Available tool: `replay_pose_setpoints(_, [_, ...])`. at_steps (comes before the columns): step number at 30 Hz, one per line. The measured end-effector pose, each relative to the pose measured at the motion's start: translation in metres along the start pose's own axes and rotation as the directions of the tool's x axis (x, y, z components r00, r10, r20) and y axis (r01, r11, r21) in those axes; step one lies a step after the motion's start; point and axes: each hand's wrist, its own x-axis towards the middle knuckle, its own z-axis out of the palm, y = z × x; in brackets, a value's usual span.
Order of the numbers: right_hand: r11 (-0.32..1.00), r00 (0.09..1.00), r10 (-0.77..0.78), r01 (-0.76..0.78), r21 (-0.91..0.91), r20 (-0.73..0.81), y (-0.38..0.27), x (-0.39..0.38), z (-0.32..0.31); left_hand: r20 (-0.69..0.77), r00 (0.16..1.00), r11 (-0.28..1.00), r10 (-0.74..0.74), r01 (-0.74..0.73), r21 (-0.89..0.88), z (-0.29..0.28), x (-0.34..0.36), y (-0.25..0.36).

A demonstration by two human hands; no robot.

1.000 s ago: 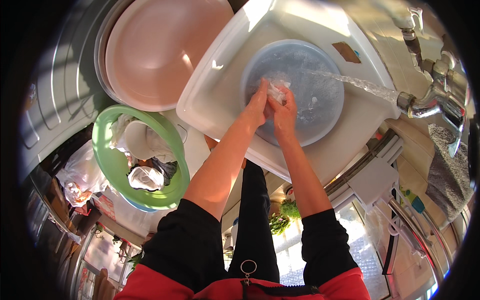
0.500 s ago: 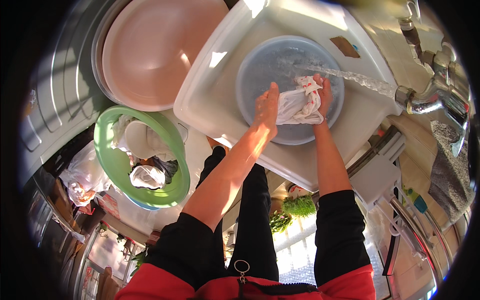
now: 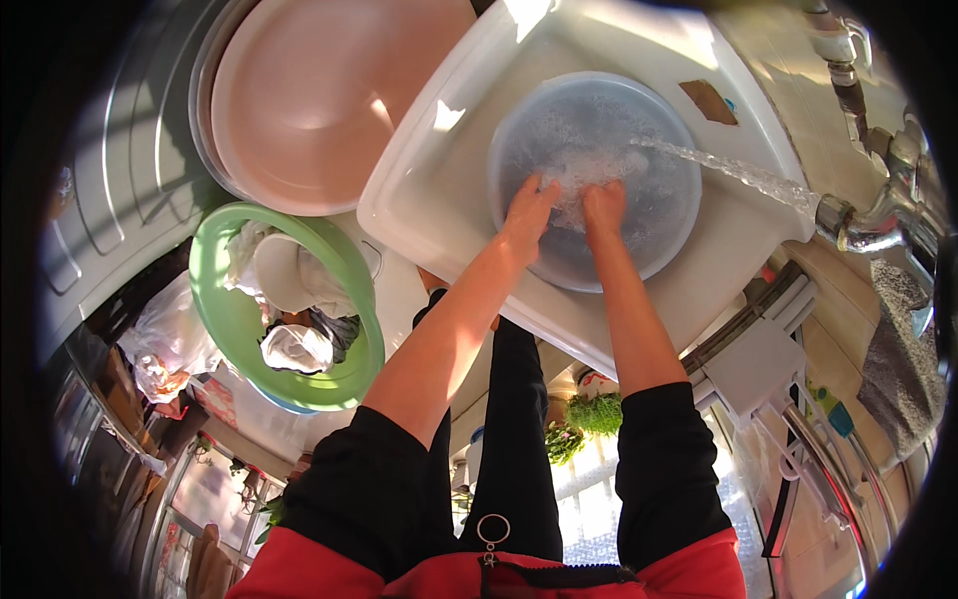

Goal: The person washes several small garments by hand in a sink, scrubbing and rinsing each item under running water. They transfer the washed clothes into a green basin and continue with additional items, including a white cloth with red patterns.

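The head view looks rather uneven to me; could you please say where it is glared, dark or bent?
Head view: strong sunlight burns out the white sink's rim and gleams on the pink basin; both hands, left hand and right hand, are brightly lit in the foamy clear bowl; the lower left corner is dim; straight edges curve toward the black fisheye rim.

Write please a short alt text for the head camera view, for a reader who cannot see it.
Two bare hands, left hand and right hand, press a white cloth in a round blue basin inside a white sink, under water from a metal tap. Left of it are a pink basin and a green basin with laundry.
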Motion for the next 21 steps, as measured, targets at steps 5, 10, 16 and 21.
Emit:
replay_pose_setpoints(5, [0.966,0.979,0.121,-0.077,0.247,-0.165,-0.046,-0.042,-0.065,-0.15,0.966,0.975,0.21,-0.218,-0.035,0.004,-0.036,0.009])
replay_pose_setpoints(10, [0.907,0.975,0.013,0.082,0.412,-0.224,-0.091,-0.097,-0.123,-0.101,0.836,0.842,0.54,-0.536,0.061,0.007,-0.129,0.016])
replay_pose_setpoints(16, [0.888,0.992,-0.032,0.086,0.453,-0.126,-0.145,-0.138,-0.15,0.086,0.852,0.838,0.516,-0.523,0.153,0.025,-0.197,0.015])
replay_pose_setpoints(21, [0.848,0.973,-0.231,0.215,0.485,-0.027,-0.163,-0.154,-0.155,0.095,0.853,0.818,0.513,-0.519,0.246,0.024,-0.193,0.006])
